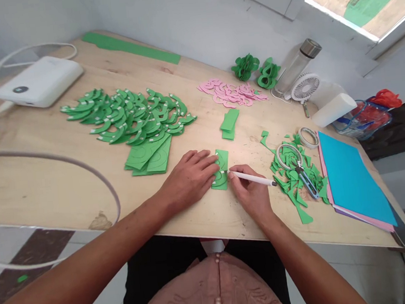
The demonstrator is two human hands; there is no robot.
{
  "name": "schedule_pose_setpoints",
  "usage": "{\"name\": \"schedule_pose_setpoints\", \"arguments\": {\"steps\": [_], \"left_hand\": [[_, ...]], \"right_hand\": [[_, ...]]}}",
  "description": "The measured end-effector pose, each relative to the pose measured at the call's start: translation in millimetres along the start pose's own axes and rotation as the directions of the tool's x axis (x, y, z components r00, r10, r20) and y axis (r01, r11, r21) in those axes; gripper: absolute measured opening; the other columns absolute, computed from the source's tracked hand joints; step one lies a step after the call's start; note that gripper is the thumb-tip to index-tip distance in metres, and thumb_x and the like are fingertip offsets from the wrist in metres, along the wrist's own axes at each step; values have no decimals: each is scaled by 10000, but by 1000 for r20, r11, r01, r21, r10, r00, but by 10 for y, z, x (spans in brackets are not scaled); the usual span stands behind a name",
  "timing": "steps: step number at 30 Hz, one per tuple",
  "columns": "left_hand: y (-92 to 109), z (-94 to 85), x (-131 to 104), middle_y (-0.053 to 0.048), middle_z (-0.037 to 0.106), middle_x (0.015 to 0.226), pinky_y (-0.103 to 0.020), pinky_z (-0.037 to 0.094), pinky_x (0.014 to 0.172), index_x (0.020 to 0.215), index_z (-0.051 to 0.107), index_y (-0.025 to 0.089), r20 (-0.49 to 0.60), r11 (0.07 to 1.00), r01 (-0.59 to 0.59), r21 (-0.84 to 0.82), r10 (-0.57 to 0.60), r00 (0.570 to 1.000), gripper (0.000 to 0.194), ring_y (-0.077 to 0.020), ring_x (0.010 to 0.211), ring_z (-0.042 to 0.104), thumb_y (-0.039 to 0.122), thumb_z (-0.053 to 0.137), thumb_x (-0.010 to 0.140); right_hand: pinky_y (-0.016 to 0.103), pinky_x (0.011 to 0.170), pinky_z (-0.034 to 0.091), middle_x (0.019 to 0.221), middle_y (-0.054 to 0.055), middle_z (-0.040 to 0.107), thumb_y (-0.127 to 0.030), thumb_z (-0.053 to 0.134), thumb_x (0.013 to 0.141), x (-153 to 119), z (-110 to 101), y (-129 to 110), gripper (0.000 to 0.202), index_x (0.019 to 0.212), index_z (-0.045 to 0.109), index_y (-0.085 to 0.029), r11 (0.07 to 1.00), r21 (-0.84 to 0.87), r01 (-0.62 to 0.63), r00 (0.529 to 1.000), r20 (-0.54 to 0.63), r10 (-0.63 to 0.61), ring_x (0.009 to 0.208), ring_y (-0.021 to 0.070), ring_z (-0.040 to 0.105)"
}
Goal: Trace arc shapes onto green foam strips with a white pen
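Observation:
In the head view a small green paper piece (222, 158) lies near the table's front edge, with a curved green cutout bearing small white bits on top of it. My left hand (191, 178) lies flat, its fingertips on the left side of that paper. My right hand (252, 192) grips a white pen (254, 179), whose tip touches the paper's right edge. Up and to the left, a stack of green rectangles with drawn curves (148, 156) sits below a large pile of curved green cutouts (132, 113). Two blank green strips (230, 123) lie just beyond the paper.
Green scraps (291, 177) with scissors (307, 180) and a tape roll (308, 138) lie right, beside blue sheets (355, 175). Pink cutouts (230, 93), green paper balls (245, 66), a bottle (296, 69) and a fan (304, 87) stand behind. A white device (40, 81) with cables is left.

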State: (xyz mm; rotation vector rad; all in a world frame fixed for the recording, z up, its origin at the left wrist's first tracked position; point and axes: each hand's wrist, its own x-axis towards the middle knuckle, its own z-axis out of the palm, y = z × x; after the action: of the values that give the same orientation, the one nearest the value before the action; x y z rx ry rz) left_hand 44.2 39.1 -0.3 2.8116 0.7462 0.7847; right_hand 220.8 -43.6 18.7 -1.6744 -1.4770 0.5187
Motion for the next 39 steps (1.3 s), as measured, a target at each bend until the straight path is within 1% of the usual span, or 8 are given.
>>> {"name": "schedule_pose_setpoints", "arguments": {"steps": [4, 12, 21, 26, 31, 39], "left_hand": [[0, -4, 1, -94, 674, 1260, -501, 431, 1010, 1020, 665, 176, 6, 1000, 0, 0, 0, 1000, 229, -305, 1227, 556, 183, 443, 959], [-2, 6, 0, -96, 672, 1261, -500, 429, 1013, 1017, 667, 182, 10, 1000, 5, -9, -5, 1000, 231, -297, 1231, 549, 189, 444, 960], [-2, 11, 4, -102, 678, 1249, -510, 434, 997, 1022, 666, 174, 10, 1000, -4, 1, 4, 1000, 239, -311, 1219, 556, 183, 436, 959], [5, 13, 6, -99, 672, 1264, -505, 434, 996, 1023, 667, 183, 10, 1000, 2, 3, -2, 1000, 253, -304, 1224, 556, 161, 424, 958], [13, 8, 4, -96, 681, 1244, -504, 439, 997, 1015, 666, 175, 13, 1000, -5, 17, 5, 1000, 236, -313, 1223, 558, 201, 436, 970], [-15, 28, -14, -89, 661, 1289, -503, 433, 1011, 1059, 656, 164, 25, 999, -19, 31, 18, 1000, 291, -310, 1246, 541, 93, 405, 931]], "right_hand": [[261, 559, 444, 759, 21, 702, -308, 558, 888, -19, -10, 2, 144, 873, 667, -214, 1000, -10, -2, 1000, 3, 2, 654, 161, 617], [268, 577, 458, 776, 19, 713, -297, 562, 884, -53, -26, -2, 131, 879, 666, -217, 999, -37, 2, 1000, -9, -3, 666, 164, 630], [270, 578, 460, 794, 25, 713, -305, 558, 888, -71, -23, -1, 136, 890, 664, -220, 1000, -18, -4, 1000, -15, 4, 681, 170, 633], [271, 589, 465, 793, 23, 713, -300, 560, 887, -71, -20, 14, 130, 884, 664, -222, 1000, -9, -4, 1000, -14, 4, 693, 170, 636], [268, 591, 462, 795, 28, 711, -298, 557, 890, -68, -19, 16, 135, 881, 662, -214, 1000, -4, -3, 1000, -10, 3, 692, 166, 633], [268, 606, 472, 804, 29, 717, -298, 559, 889, -68, -17, 12, 138, 880, 666, -211, 1000, -2, -8, 1000, -14, 8, 697, 165, 636]]}}
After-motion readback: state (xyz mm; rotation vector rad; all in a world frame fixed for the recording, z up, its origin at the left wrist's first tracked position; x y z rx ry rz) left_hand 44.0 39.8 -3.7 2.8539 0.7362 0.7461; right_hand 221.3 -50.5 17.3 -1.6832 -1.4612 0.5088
